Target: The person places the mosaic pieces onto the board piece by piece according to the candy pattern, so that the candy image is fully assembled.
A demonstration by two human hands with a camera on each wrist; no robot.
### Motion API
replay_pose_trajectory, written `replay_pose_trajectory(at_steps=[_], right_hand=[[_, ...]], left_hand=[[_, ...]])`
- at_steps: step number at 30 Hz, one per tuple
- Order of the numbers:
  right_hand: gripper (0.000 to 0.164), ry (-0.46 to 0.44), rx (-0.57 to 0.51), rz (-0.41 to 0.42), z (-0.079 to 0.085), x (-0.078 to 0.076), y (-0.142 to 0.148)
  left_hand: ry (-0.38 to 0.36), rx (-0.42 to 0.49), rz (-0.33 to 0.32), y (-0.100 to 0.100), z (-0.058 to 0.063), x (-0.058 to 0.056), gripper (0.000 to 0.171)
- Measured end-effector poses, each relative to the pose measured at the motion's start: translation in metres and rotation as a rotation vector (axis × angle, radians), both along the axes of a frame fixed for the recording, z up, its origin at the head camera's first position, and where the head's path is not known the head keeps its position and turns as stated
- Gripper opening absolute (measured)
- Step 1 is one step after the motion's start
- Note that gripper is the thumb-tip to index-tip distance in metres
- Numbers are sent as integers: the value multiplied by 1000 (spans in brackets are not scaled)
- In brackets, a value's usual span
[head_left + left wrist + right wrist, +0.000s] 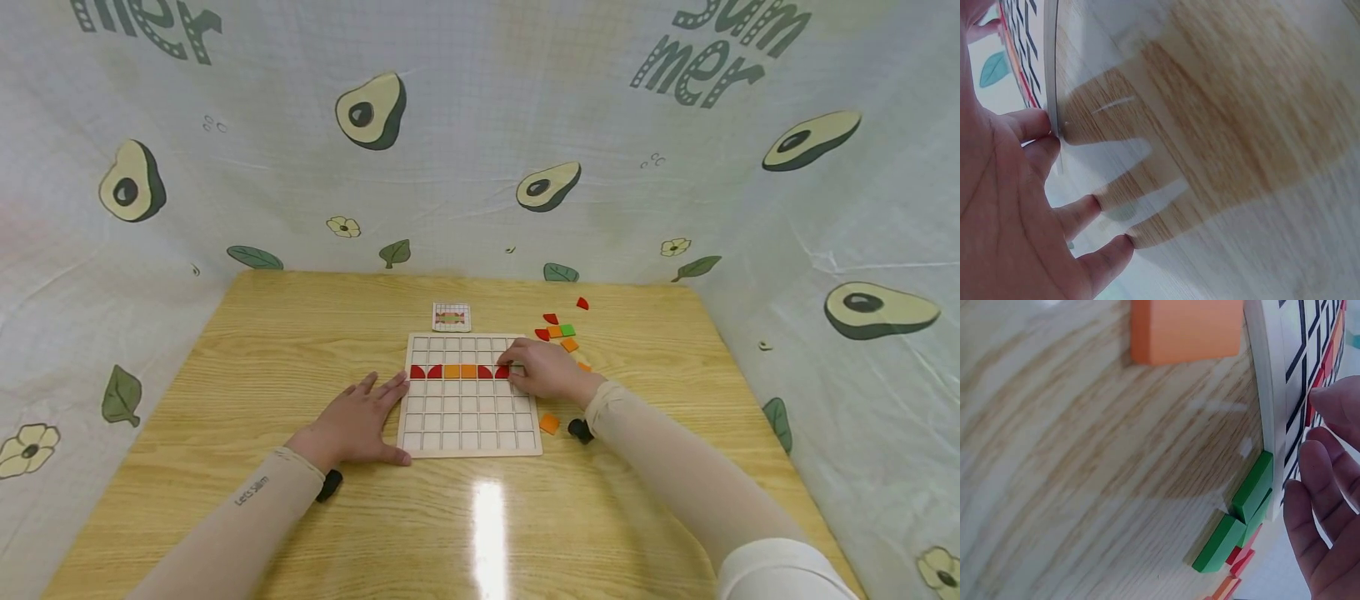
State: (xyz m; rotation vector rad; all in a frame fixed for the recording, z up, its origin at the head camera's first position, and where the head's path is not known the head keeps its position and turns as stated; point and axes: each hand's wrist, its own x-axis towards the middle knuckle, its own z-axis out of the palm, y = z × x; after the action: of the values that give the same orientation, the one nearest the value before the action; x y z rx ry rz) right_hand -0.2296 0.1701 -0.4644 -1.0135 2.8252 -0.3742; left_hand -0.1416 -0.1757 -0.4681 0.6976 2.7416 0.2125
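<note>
A pale square grid board lies on the table. One row of it holds, from the left, two red quarter-circle tiles, two orange square tiles, then two more red ones. At the right end of that row, the right hand has thumb and fingertips on the last red quarter-circle tile, gripping it at its cell. In the right wrist view the thumb touches a red tile. The left hand is spread flat, its fingers and thumb against the board's left edge.
Behind the board lies a small pattern card. Loose tiles are scattered to the right: a red quarter-circle, a green tile and several orange ones. One orange square lies near the right wrist. A printed curtain hangs around the table.
</note>
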Motion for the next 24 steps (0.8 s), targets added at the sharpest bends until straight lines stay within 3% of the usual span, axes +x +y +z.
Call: replay_pose_trajectory(at_steps=[10,18,24], right_hand=[[29,-12,18,-21,0,5,22],[30,36,17,-28,7,12,53],[32,62,0,-101,9,14,83]], left_hand=[[3,15,-8,2,1,2,118],[18,9,-14,0,-1,2,117],[25,23,-15,0,-3,1,118]])
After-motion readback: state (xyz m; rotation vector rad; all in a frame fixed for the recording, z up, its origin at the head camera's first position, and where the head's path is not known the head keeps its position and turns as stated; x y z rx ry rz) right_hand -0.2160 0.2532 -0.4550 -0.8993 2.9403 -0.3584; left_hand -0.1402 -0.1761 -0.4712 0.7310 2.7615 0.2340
